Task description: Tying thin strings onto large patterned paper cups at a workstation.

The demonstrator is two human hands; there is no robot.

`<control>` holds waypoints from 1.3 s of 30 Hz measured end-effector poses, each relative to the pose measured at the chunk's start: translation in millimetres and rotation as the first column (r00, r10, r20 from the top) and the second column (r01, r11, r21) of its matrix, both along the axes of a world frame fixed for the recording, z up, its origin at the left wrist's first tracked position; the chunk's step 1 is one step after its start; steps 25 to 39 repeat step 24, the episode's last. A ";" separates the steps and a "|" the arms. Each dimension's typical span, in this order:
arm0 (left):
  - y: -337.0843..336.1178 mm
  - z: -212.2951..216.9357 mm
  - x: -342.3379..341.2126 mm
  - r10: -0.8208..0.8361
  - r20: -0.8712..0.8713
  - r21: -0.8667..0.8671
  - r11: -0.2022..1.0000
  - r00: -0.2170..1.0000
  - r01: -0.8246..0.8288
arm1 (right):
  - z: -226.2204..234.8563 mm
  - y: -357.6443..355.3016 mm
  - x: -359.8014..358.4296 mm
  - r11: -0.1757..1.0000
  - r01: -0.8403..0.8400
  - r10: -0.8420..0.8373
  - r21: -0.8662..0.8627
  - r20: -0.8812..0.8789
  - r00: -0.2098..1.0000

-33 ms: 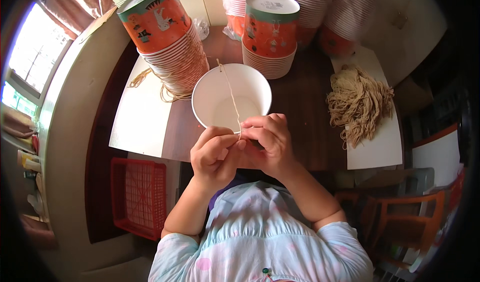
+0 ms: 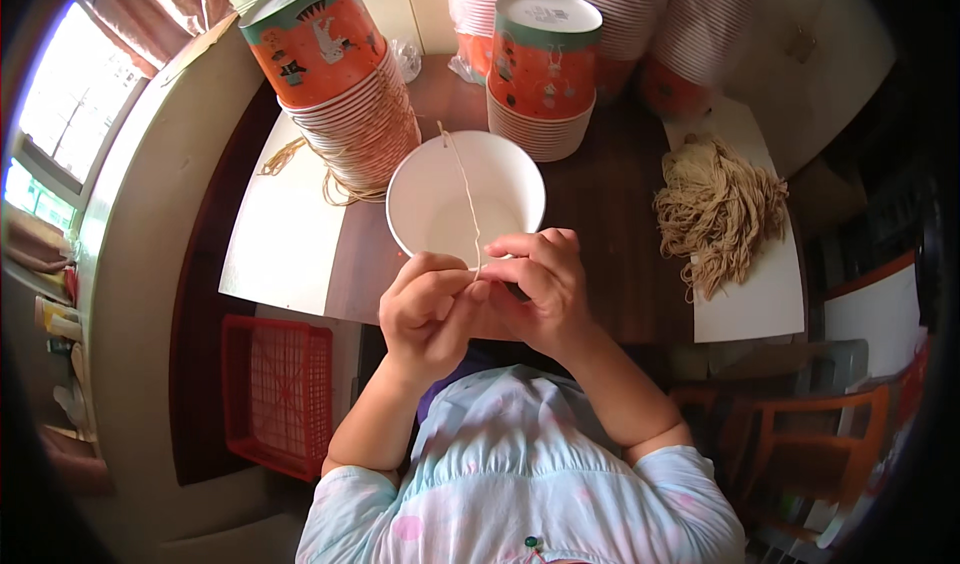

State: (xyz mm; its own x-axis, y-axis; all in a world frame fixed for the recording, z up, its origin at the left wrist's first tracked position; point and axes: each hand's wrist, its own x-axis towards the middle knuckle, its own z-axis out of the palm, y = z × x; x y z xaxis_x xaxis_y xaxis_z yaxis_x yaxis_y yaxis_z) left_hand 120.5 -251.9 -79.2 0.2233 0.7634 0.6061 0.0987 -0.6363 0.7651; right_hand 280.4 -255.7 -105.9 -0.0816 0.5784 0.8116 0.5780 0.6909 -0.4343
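A white paper bucket (image 2: 420, 189) stands mouth up on the table in front of me. From a hole in its far rim a thin beige cord (image 2: 467, 186) runs across the mouth to my fingers at the near rim. My left hand (image 2: 428, 304) is closed, its thumb and forefinger pinching the cord's near end. Right beside it, my right hand (image 2: 540, 289) meets the same spot with thumb and fingertips together on the cord. The fingers hide the near rim and any knot there.
Orange-and-green paper buckets stand upside down in a left stack (image 2: 315, 39) draped with cords and a middle stack (image 2: 545, 64). Taller wrapped stacks (image 2: 610, 9) rise behind. A cord bundle (image 2: 720, 209) lies on the white board at right. A red plastic crate (image 2: 278, 394) is below left.
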 end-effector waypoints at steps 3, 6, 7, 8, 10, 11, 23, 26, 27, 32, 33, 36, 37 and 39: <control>1.9 7.9 -4.0 -0.087 0.254 -0.078 0.991 0.963 0.110 | -4.3 3.5 2.6 0.996 0.085 -0.081 -0.032 0.111 0.991; 9.2 5.2 -5.2 -0.156 0.440 -0.151 0.958 0.884 0.244 | -0.7 2.7 4.9 0.992 0.112 -0.101 -0.061 0.162 0.982; 11.4 3.6 -6.9 -0.191 0.527 -0.187 0.925 0.828 0.332 | 2.2 2.3 4.3 0.993 0.104 -0.093 -0.055 0.165 0.982; 13.8 1.4 -7.2 -0.187 0.530 -0.180 0.928 0.827 0.326 | 6.8 1.3 3.9 0.989 0.113 -0.093 -0.095 0.190 0.977; 20.0 -5.1 -7.7 -0.245 0.727 -0.167 0.843 0.642 0.511 | 11.2 -0.1 1.5 0.984 0.122 -0.091 -0.132 0.217 0.972; 25.1 -9.7 -8.0 -0.274 0.765 -0.135 0.817 0.582 0.561 | 12.2 -0.3 0.1 0.979 0.143 -0.105 -0.147 0.240 0.965; 40.1 -11.5 -25.4 -0.583 0.401 0.030 0.779 0.707 0.626 | 70.5 137.0 50.5 0.623 0.438 0.112 -0.648 0.628 0.771; 41.8 -8.4 -30.8 -0.575 0.394 0.040 0.790 0.717 0.612 | 74.2 155.6 45.0 0.418 0.505 0.334 -0.755 0.644 0.688; 41.8 -8.4 -30.8 -0.575 0.394 0.040 0.790 0.717 0.612 | 74.2 155.6 45.0 0.418 0.505 0.334 -0.755 0.644 0.688; 41.8 -8.4 -30.8 -0.575 0.394 0.040 0.790 0.717 0.612 | 74.2 155.6 45.0 0.418 0.505 0.334 -0.755 0.644 0.688; 41.8 -8.4 -30.8 -0.575 0.394 0.040 0.790 0.717 0.612 | 74.2 155.6 45.0 0.418 0.505 0.334 -0.755 0.644 0.688; 41.8 -8.4 -30.8 -0.575 0.394 0.040 0.790 0.717 0.612 | 74.2 155.6 45.0 0.418 0.505 0.334 -0.755 0.644 0.688; 41.8 -8.4 -30.8 -0.575 0.394 0.040 0.790 0.717 0.612 | 74.2 155.6 45.0 0.418 0.505 0.334 -0.755 0.644 0.688; 41.8 -8.4 -30.8 -0.575 0.394 0.040 0.790 0.717 0.612 | 74.2 155.6 45.0 0.418 0.505 0.334 -0.755 0.644 0.688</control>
